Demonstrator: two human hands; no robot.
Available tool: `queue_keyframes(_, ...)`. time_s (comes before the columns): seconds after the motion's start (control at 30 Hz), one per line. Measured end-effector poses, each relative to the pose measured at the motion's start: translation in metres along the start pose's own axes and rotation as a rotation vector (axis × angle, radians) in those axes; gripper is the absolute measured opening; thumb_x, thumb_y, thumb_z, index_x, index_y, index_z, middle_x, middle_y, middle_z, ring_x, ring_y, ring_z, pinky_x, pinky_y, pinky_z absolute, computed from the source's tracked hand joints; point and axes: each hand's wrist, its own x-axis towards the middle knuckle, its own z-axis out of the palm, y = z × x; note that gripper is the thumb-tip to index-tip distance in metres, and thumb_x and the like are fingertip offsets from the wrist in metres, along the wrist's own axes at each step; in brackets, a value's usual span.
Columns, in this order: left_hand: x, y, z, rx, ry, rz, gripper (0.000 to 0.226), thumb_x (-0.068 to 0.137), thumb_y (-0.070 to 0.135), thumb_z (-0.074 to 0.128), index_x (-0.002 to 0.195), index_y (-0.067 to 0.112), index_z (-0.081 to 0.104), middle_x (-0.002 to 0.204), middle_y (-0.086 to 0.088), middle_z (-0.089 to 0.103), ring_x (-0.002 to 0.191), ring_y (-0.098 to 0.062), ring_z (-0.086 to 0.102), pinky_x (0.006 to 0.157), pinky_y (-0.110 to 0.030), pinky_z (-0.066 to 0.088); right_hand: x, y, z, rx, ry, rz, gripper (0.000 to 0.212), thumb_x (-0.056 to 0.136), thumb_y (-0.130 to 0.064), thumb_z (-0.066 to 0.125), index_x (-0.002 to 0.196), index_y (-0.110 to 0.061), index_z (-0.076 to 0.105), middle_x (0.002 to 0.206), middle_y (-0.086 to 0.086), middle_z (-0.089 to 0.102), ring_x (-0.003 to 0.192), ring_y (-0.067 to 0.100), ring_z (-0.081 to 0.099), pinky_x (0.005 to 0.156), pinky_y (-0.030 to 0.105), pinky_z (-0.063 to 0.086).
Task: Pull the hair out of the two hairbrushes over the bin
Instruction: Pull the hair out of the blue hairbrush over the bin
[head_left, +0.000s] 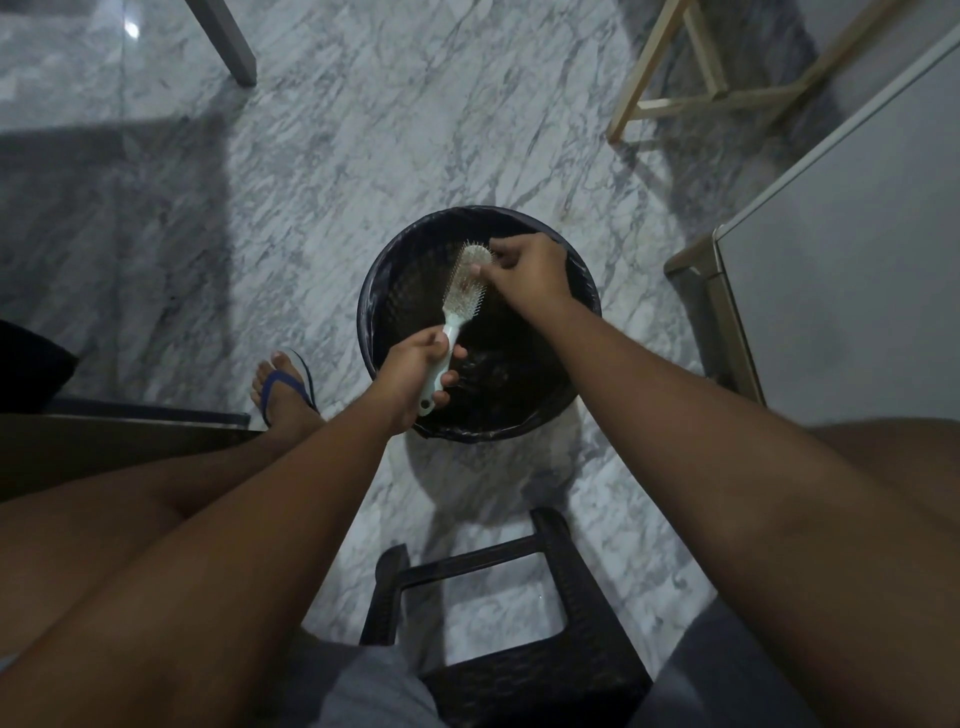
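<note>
A pale mint hairbrush (460, 301) with metal bristles is held over a round black bin (587, 306) lined with a dark bag. My left hand (413, 376) grips its handle at the bin's near-left rim. My right hand (527, 267) sits at the brush head, fingertips pinching among the bristles near the tip, where hair is matted. Dark clumps lie in the bin's bottom. Only one brush is in view.
I sit on a dark woven plastic stool (498, 613) over a marble floor. My left foot in a blue flip-flop (283, 387) is left of the bin. A white cabinet (852, 291) stands at right, a wooden frame (691, 88) at back right, a grey table leg (228, 41) at back left.
</note>
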Motion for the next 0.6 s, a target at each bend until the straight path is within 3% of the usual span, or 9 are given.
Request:
queue_keyframes(0.1, 0.001, -0.001, -0.002, 0.011, 0.004, -0.005, 0.031, 0.102, 0.017, 0.041, 0.129, 0.013, 0.056, 0.096, -0.005, 0.060, 0.055, -0.011, 0.043, 0.042, -0.022, 0.031, 0.004, 0.000, -0.002, -0.012, 0.009, 0.023, 0.020, 0.078, -0.024, 0.083, 0.092, -0.011, 0.079, 0.089, 0.004, 0.076, 0.083, 0.013, 0.071, 0.086, 0.029, 0.058)
queue_keyframes(0.17, 0.001, -0.001, -0.002, 0.005, 0.019, -0.015, 0.029, 0.103, 0.017, 0.041, 0.126, 0.012, 0.057, 0.097, -0.005, 0.059, 0.056, -0.011, 0.043, 0.042, -0.022, 0.032, 0.004, -0.002, -0.005, -0.039, 0.021, -0.011, 0.012, 0.083, -0.022, 0.078, 0.088, -0.011, 0.079, 0.086, 0.003, 0.076, 0.081, 0.013, 0.069, 0.082, 0.029, 0.058)
queue_keyframes(0.33, 0.000, -0.002, -0.002, -0.045, 0.073, -0.063, 0.020, 0.103, 0.017, 0.040, 0.103, 0.011, 0.059, 0.096, -0.005, 0.057, 0.054, -0.010, 0.042, 0.041, -0.021, 0.031, 0.000, -0.015, -0.011, 0.113, 0.249, -0.236, 0.012, 0.088, -0.022, 0.070, 0.086, -0.011, 0.075, 0.080, 0.000, 0.073, 0.078, 0.012, 0.067, 0.076, 0.027, 0.055)
queue_keyframes(0.43, 0.000, -0.003, -0.001, -0.095, 0.097, -0.075, 0.020, 0.103, 0.017, 0.039, 0.103, 0.012, 0.059, 0.093, -0.004, 0.057, 0.054, -0.009, 0.043, 0.041, -0.021, 0.031, 0.001, -0.017, -0.015, 0.187, 0.418, -0.344, 0.014, 0.089, -0.021, 0.067, 0.085, -0.009, 0.071, 0.082, 0.001, 0.070, 0.079, 0.015, 0.065, 0.074, 0.027, 0.054)
queue_keyframes(0.53, -0.002, -0.001, 0.000, -0.102, 0.094, -0.063, 0.019, 0.103, 0.016, 0.039, 0.102, 0.014, 0.058, 0.092, -0.003, 0.057, 0.053, -0.010, 0.042, 0.041, -0.021, 0.030, -0.003, -0.011, -0.017, 0.213, 0.527, -0.322, 0.012, 0.091, -0.015, 0.063, 0.086, -0.005, 0.067, 0.085, 0.005, 0.067, 0.080, 0.017, 0.062, 0.072, 0.026, 0.052)
queue_keyframes(0.6, -0.003, 0.001, 0.000, -0.116, 0.079, -0.053, 0.020, 0.103, 0.016, 0.039, 0.100, 0.014, 0.058, 0.091, -0.003, 0.057, 0.053, -0.010, 0.043, 0.041, -0.021, 0.031, -0.003, 0.002, -0.015, 0.122, 0.441, -0.177, 0.009, 0.092, -0.009, 0.058, 0.089, -0.005, 0.065, 0.091, 0.009, 0.067, 0.086, 0.020, 0.063, 0.076, 0.028, 0.052)
